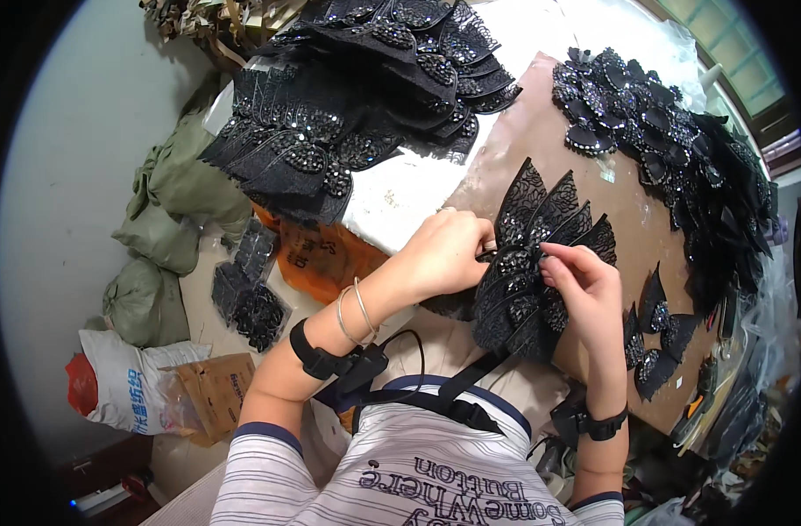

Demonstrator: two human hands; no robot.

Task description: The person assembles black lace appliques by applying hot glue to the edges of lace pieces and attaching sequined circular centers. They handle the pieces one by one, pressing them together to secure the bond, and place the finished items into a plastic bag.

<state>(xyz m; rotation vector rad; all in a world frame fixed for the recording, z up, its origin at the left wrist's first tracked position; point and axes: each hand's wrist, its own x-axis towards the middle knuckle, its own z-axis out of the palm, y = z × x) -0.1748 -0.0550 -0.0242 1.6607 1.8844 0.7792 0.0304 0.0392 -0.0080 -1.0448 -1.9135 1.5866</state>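
A black lace appliqué (516, 302) with pointed, petal-like lobes and shiny beads hangs over the table's near edge, in front of my body. My left hand (444, 250) grips its left side, with the fingertips partly hidden behind the lace. At its beaded middle, my right hand (589, 285) pinches with thumb and forefinger. Whatever lies between those fingertips is too small to make out. To the right, a smaller black leaf-shaped piece (659, 337) with beads lies on the brown tabletop (523, 131).
Stacked black beaded appliqués (330, 131) cover the far left on a white sheet (405, 193). More black beaded flowers (624, 105) are heaped at far right. Green sacks (194, 175), an orange bag (322, 259) and a white sack (124, 377) stand on the left floor. Scissors (694, 408) lie at the right edge.
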